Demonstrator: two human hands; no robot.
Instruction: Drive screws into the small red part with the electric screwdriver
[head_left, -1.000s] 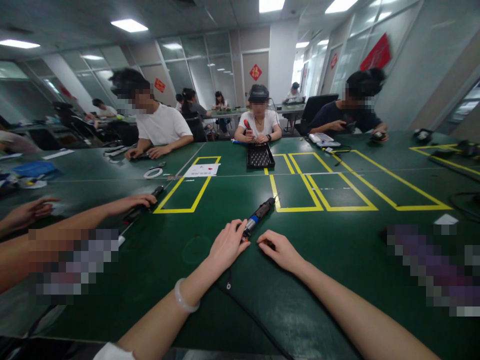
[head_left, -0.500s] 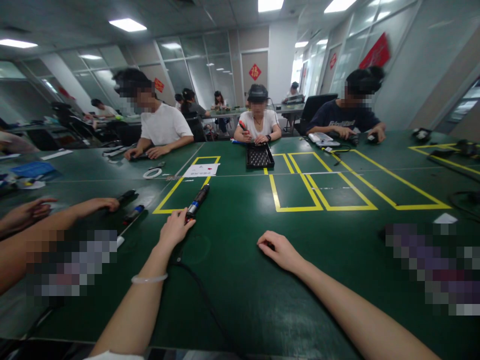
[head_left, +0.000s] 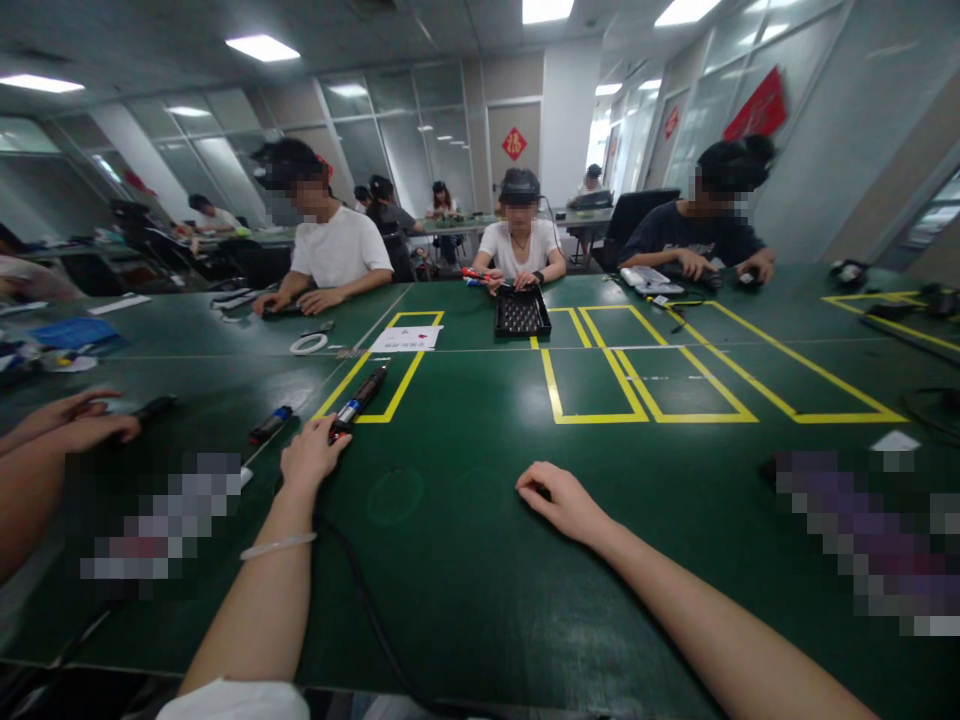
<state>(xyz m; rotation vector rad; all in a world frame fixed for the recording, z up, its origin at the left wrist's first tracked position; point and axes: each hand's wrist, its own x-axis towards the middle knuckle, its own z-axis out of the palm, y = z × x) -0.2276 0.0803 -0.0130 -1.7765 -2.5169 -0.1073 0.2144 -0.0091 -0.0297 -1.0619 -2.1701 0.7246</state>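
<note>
My left hand (head_left: pixel 309 452) is closed around the rear end of a corded electric screwdriver (head_left: pixel 358 400), a black cylinder with a blue and silver band. Its tip points away from me, over the left yellow tape rectangle. A black cable (head_left: pixel 360 590) runs back from under my left wrist to the table's front edge. On the right, my right hand (head_left: pixel 551 497) rests on the green table (head_left: pixel 457 570) with its fingers curled in. A dark spot shows between thumb and fingers; I cannot tell whether it is an object or shadow.
A co-worker's hands (head_left: pixel 90 425) hold a black tool at the left. Nearby lies another blue-banded black tool (head_left: pixel 271 424). Ahead are a paper sheet (head_left: pixel 407 338), a white ring (head_left: pixel 309 344), a black tray (head_left: pixel 523 313) before another person, and yellow tape rectangles (head_left: pixel 600 418).
My left hand has slid left with the electric screwdriver. The neighbour's hand has drawn left with its black tool. Across the table, a person has lowered a red tool. My right hand stays put.
</note>
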